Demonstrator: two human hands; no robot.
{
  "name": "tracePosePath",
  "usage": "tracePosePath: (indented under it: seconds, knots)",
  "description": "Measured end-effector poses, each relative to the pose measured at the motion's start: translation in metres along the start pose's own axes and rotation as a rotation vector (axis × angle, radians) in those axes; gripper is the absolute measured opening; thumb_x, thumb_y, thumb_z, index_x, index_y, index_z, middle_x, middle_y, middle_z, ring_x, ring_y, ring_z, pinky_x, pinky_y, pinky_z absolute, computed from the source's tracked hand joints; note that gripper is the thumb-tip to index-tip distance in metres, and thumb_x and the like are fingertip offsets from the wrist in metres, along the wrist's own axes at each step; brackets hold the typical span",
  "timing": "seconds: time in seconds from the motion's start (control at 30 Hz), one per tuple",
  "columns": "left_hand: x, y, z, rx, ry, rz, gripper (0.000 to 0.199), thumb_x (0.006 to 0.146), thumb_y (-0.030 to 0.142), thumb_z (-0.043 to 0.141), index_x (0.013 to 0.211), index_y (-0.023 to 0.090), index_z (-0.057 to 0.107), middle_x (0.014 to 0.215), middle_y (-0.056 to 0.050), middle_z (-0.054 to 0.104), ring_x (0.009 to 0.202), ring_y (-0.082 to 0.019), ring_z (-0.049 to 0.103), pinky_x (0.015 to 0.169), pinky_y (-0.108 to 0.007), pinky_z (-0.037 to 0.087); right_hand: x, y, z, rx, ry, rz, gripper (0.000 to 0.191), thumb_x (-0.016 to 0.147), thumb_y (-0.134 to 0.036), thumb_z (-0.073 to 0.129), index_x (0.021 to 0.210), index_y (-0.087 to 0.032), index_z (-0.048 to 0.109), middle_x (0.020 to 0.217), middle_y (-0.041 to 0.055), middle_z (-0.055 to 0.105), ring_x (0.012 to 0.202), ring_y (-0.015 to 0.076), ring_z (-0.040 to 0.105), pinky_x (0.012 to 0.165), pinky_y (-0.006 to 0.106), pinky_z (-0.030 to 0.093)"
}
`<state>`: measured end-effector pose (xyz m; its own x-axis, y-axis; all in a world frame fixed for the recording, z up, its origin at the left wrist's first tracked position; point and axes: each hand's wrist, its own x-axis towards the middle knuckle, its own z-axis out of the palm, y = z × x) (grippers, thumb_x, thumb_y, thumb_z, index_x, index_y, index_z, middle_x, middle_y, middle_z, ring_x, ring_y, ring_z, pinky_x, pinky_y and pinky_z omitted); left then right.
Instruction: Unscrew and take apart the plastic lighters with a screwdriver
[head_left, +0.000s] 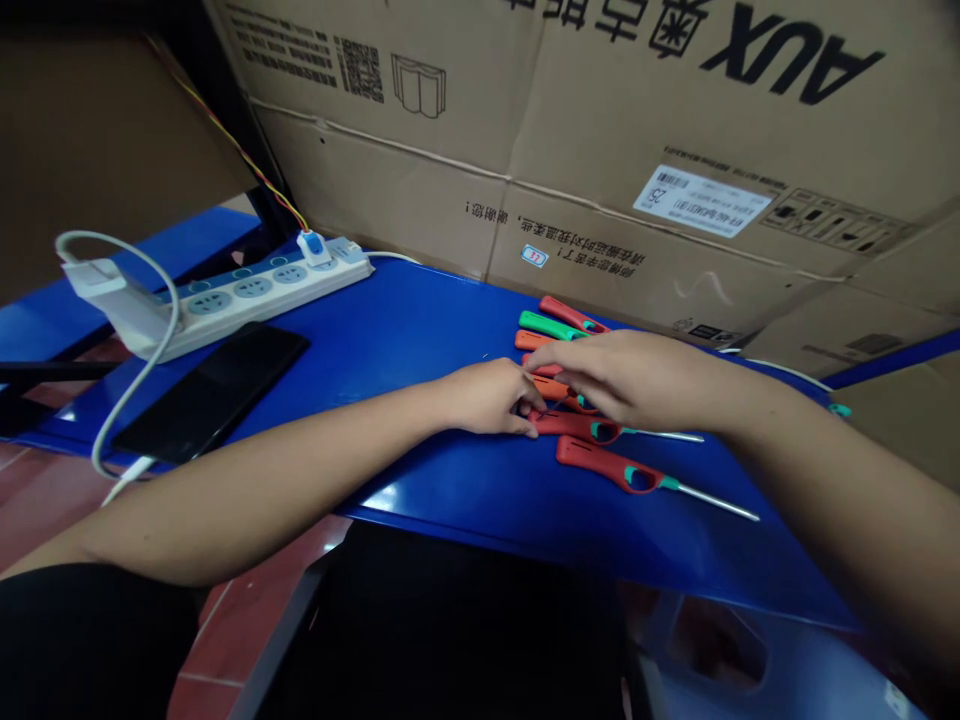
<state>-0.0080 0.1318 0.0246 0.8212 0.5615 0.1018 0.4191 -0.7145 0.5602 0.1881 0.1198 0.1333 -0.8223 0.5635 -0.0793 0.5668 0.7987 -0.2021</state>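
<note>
Several gas lighters with long metal nozzles lie in a row on the blue table. My left hand (491, 397) is closed, thumb and fingertips at the handle end of a red lighter (574, 427), second from the front. Over the middle of the row reaches my right hand (611, 368), its fingers stretched out and bent down, fingertips at the ends of the handles. It partly covers an orange lighter (531, 342) and others beneath. Nearest me lies a red lighter (600, 462), untouched. At the back are a green lighter (551, 324) and another red lighter (562, 312).
A large printed cardboard box (420, 180) stands along the back of the blue table (420, 320). On the left are a white power strip (255, 290) with plugs in it, a black phone (217, 390) and a looping white cable (124, 410).
</note>
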Motion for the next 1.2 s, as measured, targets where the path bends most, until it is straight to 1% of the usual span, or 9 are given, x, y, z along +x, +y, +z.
tracePosePath:
  seconds: [0.13,0.23,0.33,0.5,0.63,0.7,0.87,1.03,1.2]
  knots:
    - [-0.001,0.001,0.0,-0.004,-0.005,-0.006,0.023,0.082,0.026,0.075,0.103,0.017,0.075,0.084,-0.003,0.075,0.073,-0.016,0.066,0.065,-0.026,0.044,0.003,-0.006,-0.001,0.113,-0.049,-0.034,0.031,0.095,-0.028,0.052,0.124,-0.024,0.063,0.101,0.0035,0.073,0.082,0.0173,0.065,0.071,0.028,0.043]
    - [-0.001,0.004,-0.002,0.037,-0.008,-0.038,0.024,0.081,0.027,0.075,0.103,0.017,0.076,0.084,-0.004,0.076,0.072,-0.016,0.066,0.063,-0.026,0.043,0.004,-0.011,0.001,-0.069,-0.042,0.062,0.034,0.099,-0.039,0.045,0.114,-0.02,0.069,0.098,0.0089,0.074,0.086,0.0225,0.066,0.07,0.031,0.042]
    - [-0.001,0.005,-0.002,0.068,-0.026,-0.034,0.025,0.082,0.028,0.074,0.105,0.019,0.077,0.082,-0.003,0.076,0.067,-0.015,0.064,0.06,-0.025,0.041,0.002,-0.012,0.002,-0.23,-0.034,0.18,0.038,0.1,-0.041,0.04,0.113,-0.022,0.071,0.085,0.0085,0.073,0.073,0.0228,0.064,0.061,0.031,0.036]
    - [0.0,0.004,-0.001,0.09,-0.02,-0.001,0.025,0.083,0.028,0.071,0.106,0.02,0.077,0.082,-0.002,0.076,0.067,-0.015,0.064,0.059,-0.025,0.04,-0.005,-0.01,-0.003,-0.028,-0.093,-0.06,0.033,0.095,-0.027,0.047,0.126,-0.022,0.059,0.113,0.0086,0.07,0.094,0.0214,0.064,0.075,0.032,0.044]
    - [0.0,0.007,-0.003,0.176,-0.031,0.029,0.022,0.084,0.028,0.07,0.103,0.02,0.077,0.085,-0.004,0.077,0.074,-0.017,0.066,0.062,-0.027,0.041,-0.006,-0.011,-0.004,-0.252,-0.13,0.194,0.036,0.099,-0.044,0.043,0.112,-0.021,0.066,0.082,0.0073,0.07,0.067,0.0216,0.061,0.057,0.031,0.034]
    - [0.0,0.009,-0.004,0.222,-0.035,0.06,0.019,0.084,0.025,0.068,0.099,0.02,0.076,0.088,-0.005,0.077,0.078,-0.019,0.067,0.063,-0.027,0.042,-0.007,-0.012,-0.005,-0.326,-0.125,0.256,0.039,0.1,-0.044,0.037,0.107,-0.022,0.068,0.076,0.0069,0.068,0.064,0.0221,0.06,0.056,0.031,0.031]
    - [-0.002,0.013,-0.005,0.226,-0.047,0.073,0.019,0.085,0.02,0.056,0.088,0.019,0.075,0.08,-0.004,0.075,0.069,-0.018,0.065,0.059,-0.028,0.041,-0.009,-0.014,-0.008,-0.109,-0.12,-0.029,0.029,0.093,-0.027,0.049,0.119,-0.02,0.06,0.105,0.0083,0.07,0.088,0.0206,0.064,0.07,0.029,0.041]
    - [-0.002,0.018,-0.005,0.398,-0.025,0.097,0.02,0.088,0.022,0.056,0.089,0.018,0.075,0.082,-0.007,0.073,0.071,-0.019,0.066,0.054,-0.028,0.039,-0.006,-0.018,-0.005,-0.352,-0.11,0.148,0.037,0.1,-0.043,0.039,0.11,-0.02,0.066,0.081,0.0076,0.07,0.066,0.0219,0.059,0.058,0.03,0.029]
    - [-0.001,0.019,-0.004,0.522,0.0,0.157,0.027,0.096,0.025,0.05,0.092,0.021,0.076,0.095,-0.007,0.073,0.084,-0.021,0.068,0.058,-0.028,0.044,-0.019,-0.011,-0.007,-0.253,-0.018,0.064,0.03,0.099,-0.036,0.041,0.108,-0.023,0.067,0.083,0.006,0.071,0.07,0.0202,0.061,0.061,0.03,0.032]
